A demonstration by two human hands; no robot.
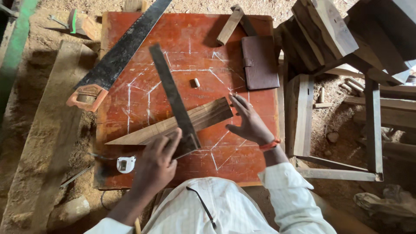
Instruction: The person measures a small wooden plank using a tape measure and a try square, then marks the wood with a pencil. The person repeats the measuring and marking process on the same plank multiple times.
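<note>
Meanwhile the left hand (157, 162) pinched the try square (175, 102) flat on the wedge-shaped wood strip (173, 123); the right hand (249, 123), fingers spread, pressed beside its right end on the red board (242, 160)

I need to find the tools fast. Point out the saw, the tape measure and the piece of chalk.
saw (125, 45), head view, middle of the dark blade.
tape measure (125, 164), head view, centre of its white case.
piece of chalk (196, 82), head view, middle of the small white stick on the red board.

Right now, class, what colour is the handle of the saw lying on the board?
The saw handle is orange, seen in the head view.
</note>
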